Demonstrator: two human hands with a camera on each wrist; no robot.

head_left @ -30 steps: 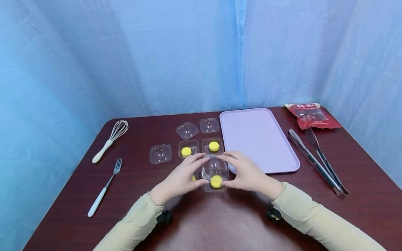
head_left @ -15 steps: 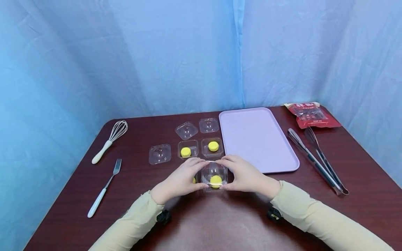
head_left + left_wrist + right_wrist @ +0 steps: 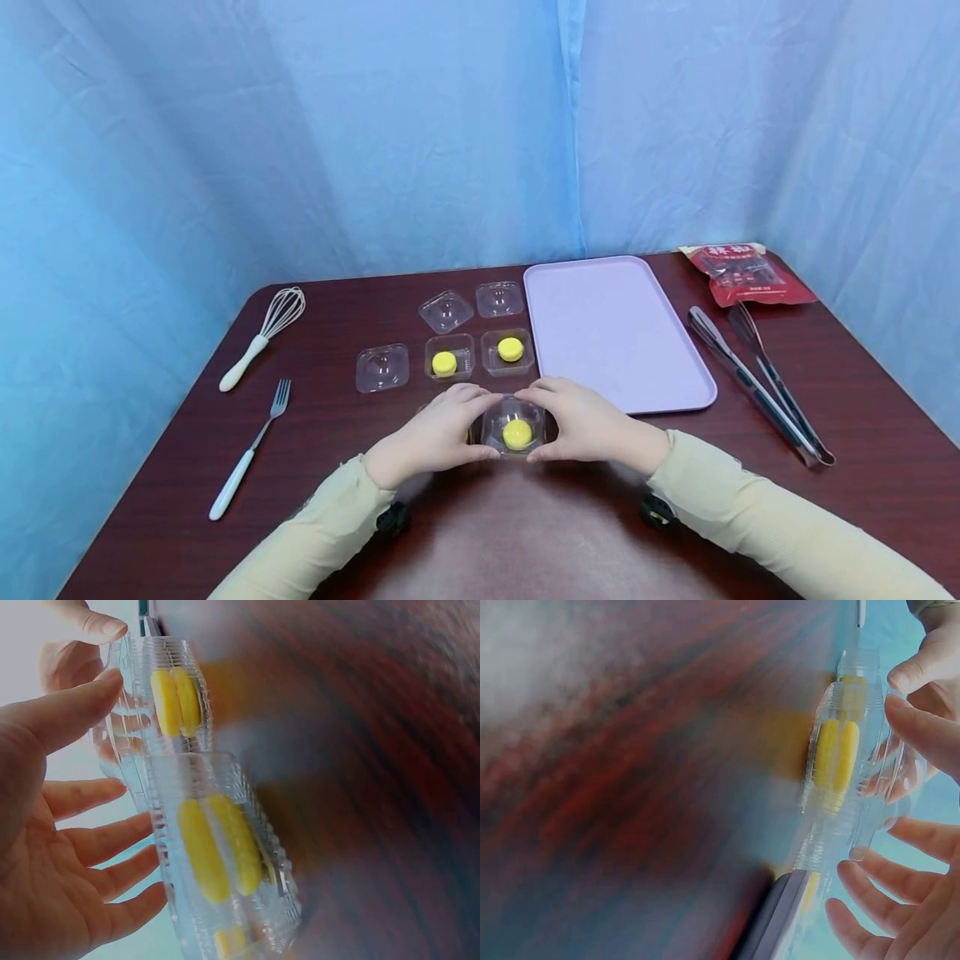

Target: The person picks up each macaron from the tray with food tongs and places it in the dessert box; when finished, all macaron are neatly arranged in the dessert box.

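Both hands hold one clear domed lid (image 3: pixel 513 406) over a clear plastic box with a yellow macaron (image 3: pixel 517 434) in it. My left hand (image 3: pixel 442 429) grips the lid's left side with thumb and fingertips; my right hand (image 3: pixel 588 425) grips the right side the same way. In the right wrist view, the lid (image 3: pixel 896 757) lies close along the rim of the box (image 3: pixel 810 776). Another box (image 3: pixel 169 769) with a macaron (image 3: pixel 204 851) stands left of it, largely hidden by the left hand in the head view.
Behind the hands, two uncovered boxes (image 3: pixel 487 354) hold yellow macarons. Three spare lids (image 3: pixel 382 368) lie around them. A lilac tray (image 3: pixel 615 325) is at right, then tongs (image 3: pixel 757 383) and a red bag (image 3: pixel 746 275). A whisk (image 3: pixel 262 337) and fork (image 3: pixel 251 450) lie left.
The lid has come down and toward the person, from a tilt with its far side raised to lying over the box. Both hands moved with it, fingers now lower and nearer.
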